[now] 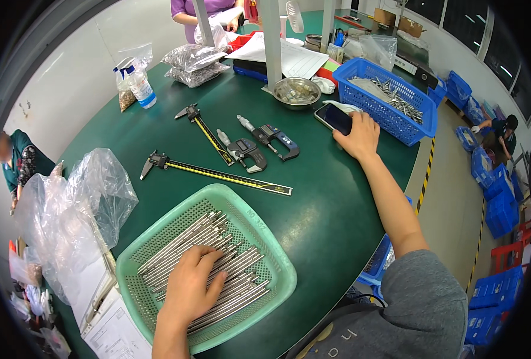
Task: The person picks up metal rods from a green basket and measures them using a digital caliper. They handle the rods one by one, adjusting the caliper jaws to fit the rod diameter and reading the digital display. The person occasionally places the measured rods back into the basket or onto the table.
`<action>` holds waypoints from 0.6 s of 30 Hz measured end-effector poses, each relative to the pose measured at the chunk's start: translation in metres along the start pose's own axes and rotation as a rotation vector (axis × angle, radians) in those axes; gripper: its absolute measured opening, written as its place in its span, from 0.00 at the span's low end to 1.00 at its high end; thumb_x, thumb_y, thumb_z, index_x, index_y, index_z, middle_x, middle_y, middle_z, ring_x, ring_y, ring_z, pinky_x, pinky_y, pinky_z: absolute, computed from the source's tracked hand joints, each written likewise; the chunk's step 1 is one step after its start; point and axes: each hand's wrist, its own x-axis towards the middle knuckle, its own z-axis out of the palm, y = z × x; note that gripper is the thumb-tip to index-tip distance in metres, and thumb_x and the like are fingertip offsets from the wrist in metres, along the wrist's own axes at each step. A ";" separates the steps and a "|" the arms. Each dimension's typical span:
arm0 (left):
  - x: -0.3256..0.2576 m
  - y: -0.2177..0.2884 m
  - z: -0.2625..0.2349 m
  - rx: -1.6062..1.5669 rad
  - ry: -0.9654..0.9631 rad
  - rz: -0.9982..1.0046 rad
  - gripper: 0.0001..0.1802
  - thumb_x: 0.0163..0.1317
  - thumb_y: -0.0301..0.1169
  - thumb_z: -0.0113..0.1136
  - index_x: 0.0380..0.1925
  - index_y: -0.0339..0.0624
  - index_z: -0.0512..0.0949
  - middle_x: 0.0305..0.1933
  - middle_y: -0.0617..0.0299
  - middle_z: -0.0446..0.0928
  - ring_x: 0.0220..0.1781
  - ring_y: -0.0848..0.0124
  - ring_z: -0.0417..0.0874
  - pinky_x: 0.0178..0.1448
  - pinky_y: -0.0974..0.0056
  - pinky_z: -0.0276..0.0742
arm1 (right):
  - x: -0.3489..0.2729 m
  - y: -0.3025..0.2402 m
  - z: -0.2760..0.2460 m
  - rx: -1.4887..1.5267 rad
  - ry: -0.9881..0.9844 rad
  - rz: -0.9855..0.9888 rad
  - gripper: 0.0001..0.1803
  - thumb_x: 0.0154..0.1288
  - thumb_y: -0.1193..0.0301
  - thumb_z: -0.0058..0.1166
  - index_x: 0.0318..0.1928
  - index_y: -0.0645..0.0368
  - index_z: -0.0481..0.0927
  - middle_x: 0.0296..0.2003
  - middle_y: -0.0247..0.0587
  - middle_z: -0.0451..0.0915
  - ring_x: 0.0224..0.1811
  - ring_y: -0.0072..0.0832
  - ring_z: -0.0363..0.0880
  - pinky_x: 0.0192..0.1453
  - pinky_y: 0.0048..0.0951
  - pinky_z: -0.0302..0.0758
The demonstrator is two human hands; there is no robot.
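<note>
A light green plastic basket stands on the table in front of me, with a layer of thin metal rods lying side by side in it. My left hand rests on the rods, fingers bent and thumb held apart; no rod is visibly lifted. At the right, my right hand grips the near end of a smartphone with a dark screen. Ahead of the basket lie two digital calipers, one nearer and one farther, beside two digital micrometers.
A blue basket of metal parts stands beyond my right hand, near a steel bowl. Clear plastic bags and papers lie left of the green basket. Spray bottles and bagged parts stand farther back. Other people work nearby.
</note>
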 end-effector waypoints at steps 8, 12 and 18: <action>0.001 0.000 0.000 0.007 -0.003 0.020 0.15 0.45 0.30 0.56 0.36 0.36 0.73 0.39 0.54 0.70 0.40 0.59 0.71 0.42 0.61 0.69 | 0.016 0.003 -0.006 -0.024 -0.270 0.179 0.37 0.32 0.52 0.57 0.46 0.61 0.71 0.41 0.47 0.68 0.47 0.39 0.66 0.49 0.35 0.62; 0.001 0.001 0.000 0.007 0.009 0.028 0.15 0.45 0.30 0.56 0.36 0.36 0.73 0.38 0.54 0.70 0.40 0.59 0.71 0.42 0.61 0.69 | 0.017 0.004 -0.003 -0.019 -0.265 0.210 0.37 0.32 0.52 0.57 0.46 0.59 0.71 0.42 0.47 0.68 0.47 0.39 0.65 0.49 0.35 0.62; 0.001 0.001 0.000 0.008 0.004 0.025 0.16 0.45 0.29 0.56 0.36 0.36 0.73 0.38 0.54 0.70 0.40 0.59 0.72 0.42 0.61 0.69 | 0.017 0.006 -0.003 0.017 -0.266 0.216 0.38 0.30 0.51 0.58 0.47 0.57 0.71 0.43 0.47 0.68 0.48 0.39 0.65 0.50 0.35 0.62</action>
